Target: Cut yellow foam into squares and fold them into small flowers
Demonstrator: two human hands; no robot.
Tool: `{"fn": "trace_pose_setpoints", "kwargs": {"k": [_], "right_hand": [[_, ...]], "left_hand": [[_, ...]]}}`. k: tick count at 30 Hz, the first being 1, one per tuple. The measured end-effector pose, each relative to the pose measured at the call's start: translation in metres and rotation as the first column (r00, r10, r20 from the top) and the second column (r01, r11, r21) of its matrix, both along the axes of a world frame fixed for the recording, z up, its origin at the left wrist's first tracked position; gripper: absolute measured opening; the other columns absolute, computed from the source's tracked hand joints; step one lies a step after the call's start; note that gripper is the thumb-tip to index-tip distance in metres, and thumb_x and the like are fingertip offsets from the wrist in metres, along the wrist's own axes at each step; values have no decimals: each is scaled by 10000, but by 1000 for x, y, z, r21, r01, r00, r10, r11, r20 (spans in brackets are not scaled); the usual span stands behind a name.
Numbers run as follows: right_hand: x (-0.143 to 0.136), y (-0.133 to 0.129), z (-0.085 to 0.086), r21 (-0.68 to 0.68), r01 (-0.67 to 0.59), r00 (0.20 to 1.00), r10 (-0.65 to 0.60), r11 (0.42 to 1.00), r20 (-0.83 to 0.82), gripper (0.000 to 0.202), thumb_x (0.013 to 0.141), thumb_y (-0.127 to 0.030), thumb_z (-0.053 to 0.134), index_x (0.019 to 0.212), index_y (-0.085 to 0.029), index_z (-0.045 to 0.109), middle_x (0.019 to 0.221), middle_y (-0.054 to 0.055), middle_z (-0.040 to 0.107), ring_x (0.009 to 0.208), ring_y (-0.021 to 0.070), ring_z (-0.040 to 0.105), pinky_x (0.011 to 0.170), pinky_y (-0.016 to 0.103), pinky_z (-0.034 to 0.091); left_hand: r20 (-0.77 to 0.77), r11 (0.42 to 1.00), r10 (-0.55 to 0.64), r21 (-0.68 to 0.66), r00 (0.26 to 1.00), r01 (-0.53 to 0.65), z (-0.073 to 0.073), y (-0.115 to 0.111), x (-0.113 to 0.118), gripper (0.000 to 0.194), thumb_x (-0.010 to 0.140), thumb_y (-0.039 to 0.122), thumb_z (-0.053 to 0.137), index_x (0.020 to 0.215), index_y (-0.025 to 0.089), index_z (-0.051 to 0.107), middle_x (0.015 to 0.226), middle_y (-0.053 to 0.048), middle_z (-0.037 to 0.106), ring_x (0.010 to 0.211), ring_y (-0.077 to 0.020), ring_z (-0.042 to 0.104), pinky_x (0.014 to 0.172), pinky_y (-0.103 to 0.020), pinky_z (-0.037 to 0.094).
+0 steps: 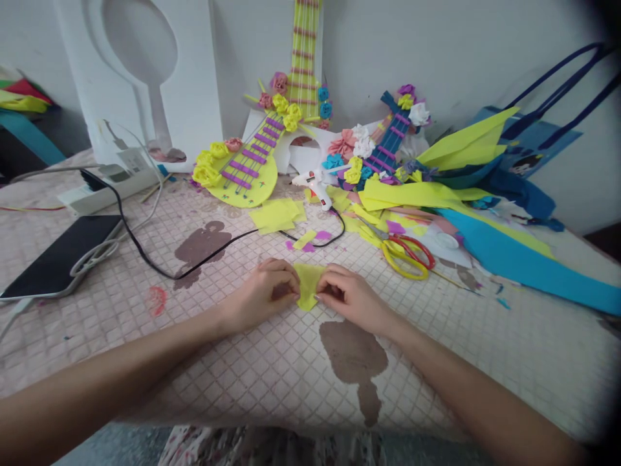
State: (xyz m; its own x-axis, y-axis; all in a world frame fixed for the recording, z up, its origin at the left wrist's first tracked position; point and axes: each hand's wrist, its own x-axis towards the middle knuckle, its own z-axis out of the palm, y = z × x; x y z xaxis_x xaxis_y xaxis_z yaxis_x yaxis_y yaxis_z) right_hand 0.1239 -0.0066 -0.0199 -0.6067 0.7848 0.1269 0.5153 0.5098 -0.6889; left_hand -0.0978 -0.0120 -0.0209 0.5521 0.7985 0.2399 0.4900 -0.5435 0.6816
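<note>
No text, label, brand or number can be read. The white glue gun (315, 188) carries small red and dark patches, too small to make out as lettering. The blue bag (550, 144) bears a printed figure. A red mark (158, 300) on the tablecloth (272, 375) forms no legible character.

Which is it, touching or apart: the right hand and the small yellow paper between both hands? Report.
Touching. The head view shows the right hand pinching the edge of the yellow paper, no gap visible.
</note>
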Motion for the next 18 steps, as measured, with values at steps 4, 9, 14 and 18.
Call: {"fn": "trace_pose_setpoints", "kwargs": {"k": [4, 9, 14, 18], "right_hand": [[-2, -1, 1, -8, 33, 999, -33, 999, 16, 93, 821, -179, 569, 735, -188, 536, 791, -7, 474, 640, 100, 466, 583, 239, 367], [-3, -2, -1, 5, 50, 999, -50, 999, 22, 76, 812, -167, 572, 747, -189, 541, 807, -5, 470, 630, 97, 469, 576, 239, 371], [-2, -3, 0, -5, 43, 998, -42, 999, 35, 80, 802, -142, 576, 752, -191, 537, 818, -3, 475, 638, 98, 472, 573, 237, 368], [3, 0, 0, -36, -8, 1000, 8, 999, 3, 66, 817, -158, 575, 770, -191, 542, 847, 4, 499, 676, 103, 489, 608, 241, 391]], "left_hand": [[-62, 999, 47, 7, 997, -47, 3, 1, 7, 54, 764, 160, 581, 740, 159, 629, 831, -49, 590, 859, -177, 515, 814, -323, 416], [-123, 997, 74, 19, 990, -72, 5, 2, 17, 66, 761, 160, 574, 715, 163, 622, 770, -38, 573, 827, -181, 499, 795, -323, 406], [-112, 999, 47, 23, 993, -44, 4, 7, 16, 81, 786, 216, 573, 779, 169, 640, 781, -41, 581, 818, -180, 507, 761, -308, 407], [-34, 993, -67, -97, 997, 63, 5, 13, 2, 120, 784, 257, 596, 851, 168, 640, 808, -37, 599, 784, -155, 531, 721, -273, 421]]}}
